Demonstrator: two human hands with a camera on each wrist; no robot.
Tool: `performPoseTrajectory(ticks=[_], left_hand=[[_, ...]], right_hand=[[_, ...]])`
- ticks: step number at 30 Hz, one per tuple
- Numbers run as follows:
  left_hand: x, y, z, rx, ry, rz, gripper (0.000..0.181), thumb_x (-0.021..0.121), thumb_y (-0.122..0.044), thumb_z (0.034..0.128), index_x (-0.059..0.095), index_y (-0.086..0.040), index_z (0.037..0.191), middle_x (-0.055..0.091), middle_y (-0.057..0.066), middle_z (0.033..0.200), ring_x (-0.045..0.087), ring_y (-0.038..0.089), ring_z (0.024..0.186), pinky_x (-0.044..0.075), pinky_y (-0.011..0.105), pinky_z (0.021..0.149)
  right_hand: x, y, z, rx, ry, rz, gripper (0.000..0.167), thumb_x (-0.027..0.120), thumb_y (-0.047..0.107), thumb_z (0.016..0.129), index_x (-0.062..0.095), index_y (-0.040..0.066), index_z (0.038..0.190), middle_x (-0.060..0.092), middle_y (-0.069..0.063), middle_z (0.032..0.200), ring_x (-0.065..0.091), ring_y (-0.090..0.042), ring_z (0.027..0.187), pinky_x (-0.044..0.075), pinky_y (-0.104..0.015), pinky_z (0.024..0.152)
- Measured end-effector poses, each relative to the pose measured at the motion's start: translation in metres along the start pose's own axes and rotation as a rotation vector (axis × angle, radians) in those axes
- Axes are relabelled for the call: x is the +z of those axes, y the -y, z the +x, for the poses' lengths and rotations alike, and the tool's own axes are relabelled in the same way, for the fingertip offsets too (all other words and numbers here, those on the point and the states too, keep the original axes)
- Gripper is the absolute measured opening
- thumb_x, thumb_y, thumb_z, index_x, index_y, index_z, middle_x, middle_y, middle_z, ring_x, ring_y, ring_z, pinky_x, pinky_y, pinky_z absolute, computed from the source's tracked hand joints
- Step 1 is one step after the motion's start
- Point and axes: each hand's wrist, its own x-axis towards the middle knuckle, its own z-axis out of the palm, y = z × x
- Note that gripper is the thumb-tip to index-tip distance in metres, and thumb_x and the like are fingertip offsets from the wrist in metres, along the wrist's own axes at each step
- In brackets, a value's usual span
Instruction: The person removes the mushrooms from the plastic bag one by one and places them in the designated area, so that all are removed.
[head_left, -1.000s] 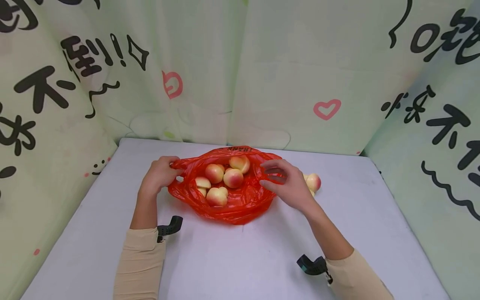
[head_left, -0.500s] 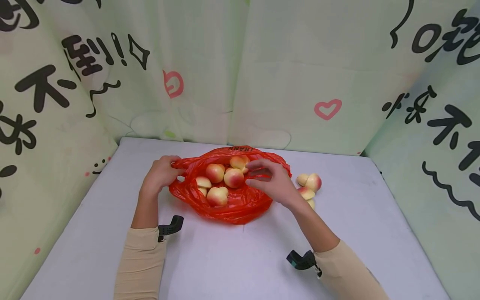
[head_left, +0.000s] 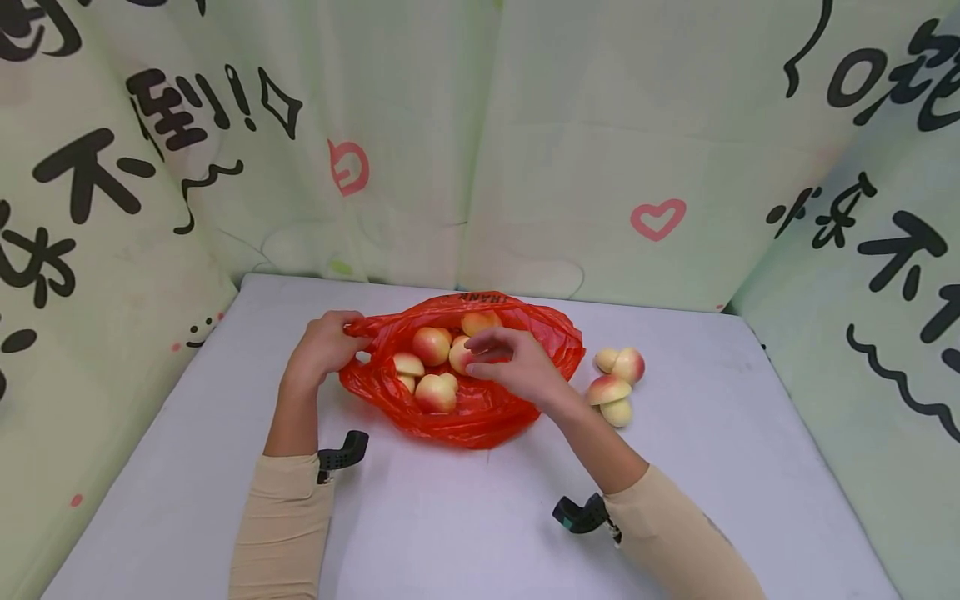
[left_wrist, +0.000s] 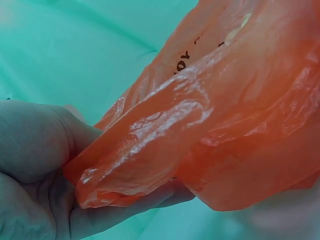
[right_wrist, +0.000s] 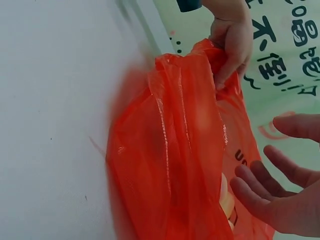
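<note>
A red plastic bag [head_left: 480, 425] lies with its mouth spread on the table, several mushroom-shaped pieces [head_left: 436, 393] with pink-and-cream caps inside it. At the bag's left edge my left hand [head_left: 318, 346] grips the rim; in the left wrist view the plastic [left_wrist: 150, 150] is pinched between thumb and fingers. Over the bag's mouth hovers my right hand [head_left: 517, 362], its fingers loosely bent and apart, partly covering one of the pieces. The right wrist view has this right hand [right_wrist: 285, 185] holding nothing, beside the bag [right_wrist: 170, 150].
Two more mushroom-shaped pieces, an upper one [head_left: 628, 365] and a lower one [head_left: 611, 392], lie on the white table [head_left: 450, 525] right of the bag. A printed curtain [head_left: 555, 167] hangs behind and at both sides.
My right hand has moved left from the bag's right rim to over its middle, uncovering the two pieces on the table. The left hand keeps its grip on the rim.
</note>
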Motion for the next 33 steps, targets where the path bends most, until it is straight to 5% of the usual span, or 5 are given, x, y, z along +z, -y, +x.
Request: performPoseTrajectory(ticks=[16,33], left_hand=[[-0.001,-0.001,-0.002,-0.01,-0.002,0.0,0.044,0.06,-0.02,0.1037,0.056,-0.006,0.146,0.069,0.021,0.129,0.066,0.029,0.097,0.058,0.028,0.073],[-0.001,-0.001,-0.001,0.007,0.005,-0.001,0.039,0.06,-0.018,0.1033,0.06,-0.005,0.141,0.07,0.021,0.127,0.067,0.03,0.094,0.059,0.028,0.074]], right_hand=[[0.019,-0.004,0.008,-0.021,0.136,-0.073,0.047,0.081,0.02,0.09,0.066,0.009,0.133,0.067,-0.013,0.134,0.062,-0.029,0.122,0.06,-0.038,0.094],[0.041,-0.008,0.015,-0.004,0.117,-0.208,0.04,0.082,0.018,0.089,0.069,0.015,0.127,0.069,-0.001,0.126,0.061,-0.023,0.119,0.06,-0.037,0.093]])
